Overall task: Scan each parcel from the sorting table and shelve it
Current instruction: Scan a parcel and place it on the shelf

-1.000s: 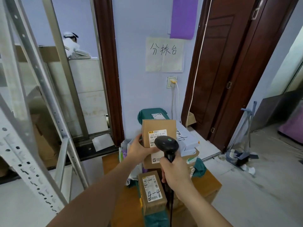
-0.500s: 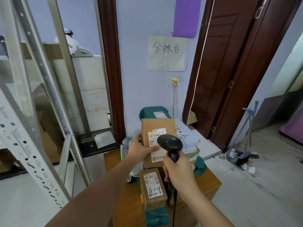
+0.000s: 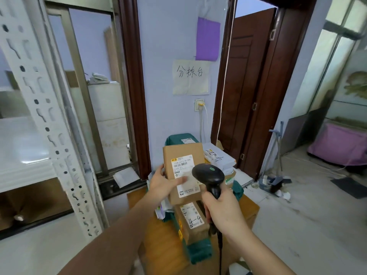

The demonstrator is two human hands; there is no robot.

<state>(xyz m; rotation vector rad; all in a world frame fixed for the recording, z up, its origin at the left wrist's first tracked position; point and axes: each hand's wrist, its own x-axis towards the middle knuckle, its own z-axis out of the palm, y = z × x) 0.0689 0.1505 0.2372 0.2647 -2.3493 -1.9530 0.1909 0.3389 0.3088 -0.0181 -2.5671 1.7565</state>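
Note:
My left hand (image 3: 163, 183) grips a brown cardboard parcel (image 3: 183, 153) by its left edge and holds it upright, label side toward me, thumb across the lower label. My right hand (image 3: 222, 207) is wrapped around the handle of a black barcode scanner (image 3: 208, 173); the scanner head sits just in front of the parcel's lower right. Below lies a second brown box marked "4-4" (image 3: 191, 217) on the wooden sorting table (image 3: 248, 205), among green bags (image 3: 179, 138) and white mailers (image 3: 215, 157).
A white perforated shelf upright (image 3: 47, 120) stands close at the left with a shelf board (image 3: 23, 147) behind it. A dark wooden door (image 3: 244, 86) is open at the right. A dustpan and broom (image 3: 276, 175) stand on the floor beyond the table.
The view has tilted up and shifted nearer the shelf. The parcel has come lower and closer, with my thumb now across its label; the scanner stays beside it.

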